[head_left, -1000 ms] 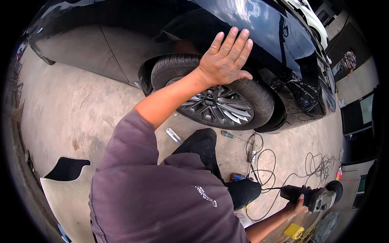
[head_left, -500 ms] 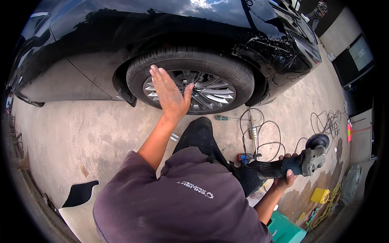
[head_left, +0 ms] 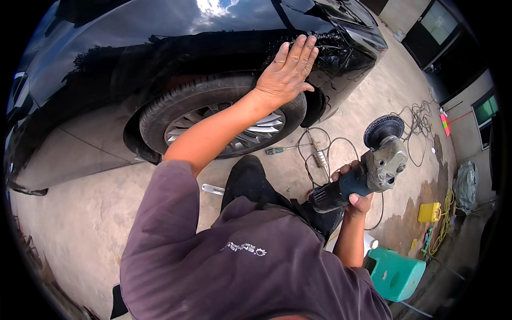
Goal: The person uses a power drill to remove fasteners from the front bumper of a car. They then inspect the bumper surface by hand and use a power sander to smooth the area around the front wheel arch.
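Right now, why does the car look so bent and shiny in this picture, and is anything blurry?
Head view: the fisheye lens bows the black car body and leaves a dark round rim; bright sky and cloud mirror off its paint as glare. Daylight is even, shadows soft under the wheel. The left hand flat on the fender and the right hand gripping the angle grinder both look sharp.

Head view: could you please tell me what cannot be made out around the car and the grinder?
- Wheel: its middle is hidden behind the left forearm.
- Grinder: the body's grip is covered by the right hand.
- Car: its front and rear are cut off by the fisheye rim.
- Screwdriver: tip too small to tell.
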Motion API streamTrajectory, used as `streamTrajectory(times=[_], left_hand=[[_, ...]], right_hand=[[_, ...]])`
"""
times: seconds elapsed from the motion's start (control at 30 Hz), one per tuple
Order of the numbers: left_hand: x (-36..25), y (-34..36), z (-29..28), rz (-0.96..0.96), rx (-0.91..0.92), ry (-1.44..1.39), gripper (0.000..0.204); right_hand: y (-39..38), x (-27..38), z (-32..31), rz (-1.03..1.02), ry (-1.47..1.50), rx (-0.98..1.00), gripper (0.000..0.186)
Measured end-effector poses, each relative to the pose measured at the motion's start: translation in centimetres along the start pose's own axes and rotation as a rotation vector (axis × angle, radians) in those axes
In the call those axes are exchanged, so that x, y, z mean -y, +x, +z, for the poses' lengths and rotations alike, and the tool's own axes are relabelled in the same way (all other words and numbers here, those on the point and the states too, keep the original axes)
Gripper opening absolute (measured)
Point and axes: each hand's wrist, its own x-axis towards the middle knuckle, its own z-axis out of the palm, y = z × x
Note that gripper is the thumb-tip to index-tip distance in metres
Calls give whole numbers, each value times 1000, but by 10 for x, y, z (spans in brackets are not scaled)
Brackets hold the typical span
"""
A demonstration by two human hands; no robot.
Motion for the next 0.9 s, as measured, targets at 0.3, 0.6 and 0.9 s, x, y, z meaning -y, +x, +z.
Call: streamTrajectory(times=[0.3,0.6,0.9], left_hand=[[-97,-106,-55,-282,1103,-2728,88],[-119,-135,-120,-712,799,-1789,94],[-146,-149,-90,-605,929,-1219,67]], right_hand=[[12,-2,28,12,14,82,90],[36,-59,57,202,-120,-135,74],[50,-137,31,93,-137,-774,42]])
